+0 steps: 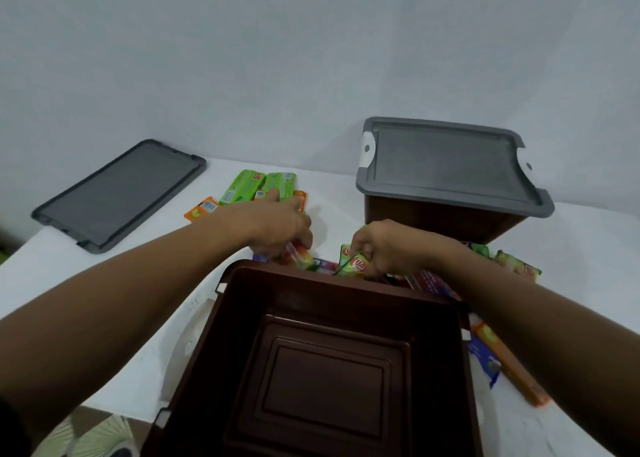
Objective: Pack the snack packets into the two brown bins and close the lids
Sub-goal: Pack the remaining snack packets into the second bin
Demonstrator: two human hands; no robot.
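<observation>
White desk [346, 193], smooth and matte, is backed by a plain wall; the open brown bin [311, 359], glossy ribbed plastic and empty, is set at the near edge with its long axis running away from the viewer, while the second brown bin [433, 219] is seen far right under a grey lid [446, 165], and a loose grey lid [117, 197] is laid flat far left, long axis diagonal. Bare desk is left only between that lid and the open bin. Glossy packets are scattered beyond the far rim: left hand [280, 224] grip is closed on a multicoloured packet [301, 257], right hand [384, 245] grip is closed on a green-orange packet [353, 264], and green packets [256, 186] are lying further back, long axes pointing away.
</observation>
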